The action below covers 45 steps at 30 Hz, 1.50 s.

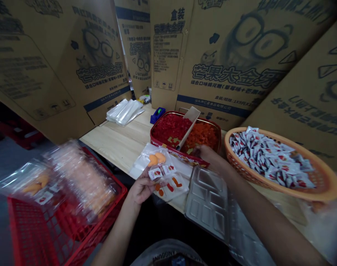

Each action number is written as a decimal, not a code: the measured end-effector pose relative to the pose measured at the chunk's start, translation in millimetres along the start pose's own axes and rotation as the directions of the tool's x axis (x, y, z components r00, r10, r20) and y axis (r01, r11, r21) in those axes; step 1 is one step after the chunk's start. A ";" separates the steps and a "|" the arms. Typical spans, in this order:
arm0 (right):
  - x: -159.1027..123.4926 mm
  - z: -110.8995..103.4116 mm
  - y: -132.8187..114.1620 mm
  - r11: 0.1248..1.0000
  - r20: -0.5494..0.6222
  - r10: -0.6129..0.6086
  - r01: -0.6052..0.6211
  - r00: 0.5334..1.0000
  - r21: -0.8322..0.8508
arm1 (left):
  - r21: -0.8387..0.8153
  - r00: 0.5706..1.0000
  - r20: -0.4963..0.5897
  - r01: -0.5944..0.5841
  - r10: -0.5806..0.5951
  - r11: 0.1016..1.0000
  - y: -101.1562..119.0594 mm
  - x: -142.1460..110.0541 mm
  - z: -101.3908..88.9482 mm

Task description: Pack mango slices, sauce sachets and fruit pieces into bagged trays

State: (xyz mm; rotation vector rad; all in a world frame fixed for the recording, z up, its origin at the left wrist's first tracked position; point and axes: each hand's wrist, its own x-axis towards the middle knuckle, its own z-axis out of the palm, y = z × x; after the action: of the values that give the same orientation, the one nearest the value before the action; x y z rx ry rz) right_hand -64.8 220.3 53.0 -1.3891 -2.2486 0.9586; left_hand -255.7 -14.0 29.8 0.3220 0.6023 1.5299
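Observation:
My left hand (142, 187) pinches the near left edge of a clear plastic package (177, 187). Inside the package are orange puffy pieces (156, 159), two small white sachets (161, 171) with red print, and several red and orange gummy-like pieces. A red-rimmed tin (151, 137) stands just beyond, split by a pale divider (191, 123). Dark red bits (172, 125) fill its left half and orange bits (204, 135) its right half. At the near edge of the orange half is my right hand (205, 153), its fingertips hidden among the bits.
A clear compartment tray (208, 203) lies right of the package. An orange basket (327, 181) holds many sachets. At left, a red crate (26, 225) carries filled clear packages (82, 177). Plastic bags (125, 111) and a blue tape dispenser (157, 115) sit behind. Cardboard boxes (226, 48) wall the back.

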 end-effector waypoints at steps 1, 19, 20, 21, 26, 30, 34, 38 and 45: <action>-4.5 -1.0 -2.9 1.000 -0.045 0.004 -0.004 0.999 -0.012 | 0.002 1.000 0.004 0.007 -0.007 1.000 -0.3 -0.6 0.7; -135.6 38.0 -16.9 0.994 -0.488 -0.096 0.107 0.867 -0.005 | 0.053 0.995 0.018 0.095 -0.096 0.994 -10.4 -4.4 10.5; -131.1 41.7 -5.4 0.992 -0.507 -0.092 0.035 0.857 -0.121 | 0.054 0.995 0.017 0.099 -0.100 0.994 -10.3 -5.1 9.2; -126.7 45.0 5.0 0.972 -0.498 -0.087 -0.036 0.863 -0.232 | 0.054 0.994 0.019 0.104 -0.105 0.993 -10.2 -5.6 8.0; -113.2 47.1 34.8 0.798 -0.401 -0.092 -0.173 0.911 -0.577 | 0.042 0.991 0.041 0.123 -0.125 0.991 -11.9 -7.0 4.1; -114.1 42.6 43.2 0.760 -0.390 -0.160 -0.139 0.907 -0.635 | 0.049 0.989 0.016 0.148 -0.148 0.988 -12.4 -9.8 2.8; -118.9 44.6 45.4 0.786 -0.448 -0.196 -0.133 0.872 -0.604 | 0.055 0.990 0.005 0.144 -0.144 0.988 -12.0 -13.1 0.2; -119.7 46.7 45.4 0.783 -0.472 -0.239 -0.118 0.849 -0.610 | 0.061 0.991 0.012 0.135 -0.136 0.989 -12.6 -14.7 -3.0; -112.5 47.3 49.4 0.780 -0.424 -0.220 -0.103 0.878 -0.618 | 0.085 0.991 0.016 0.128 -0.130 0.988 -13.6 -19.8 -3.6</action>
State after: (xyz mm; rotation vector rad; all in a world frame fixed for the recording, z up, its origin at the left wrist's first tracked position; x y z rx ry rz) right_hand -7.0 118.6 -7.5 -1.5585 -2.2606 -0.2208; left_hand -245.1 -34.6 22.6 0.3561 0.6594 1.3782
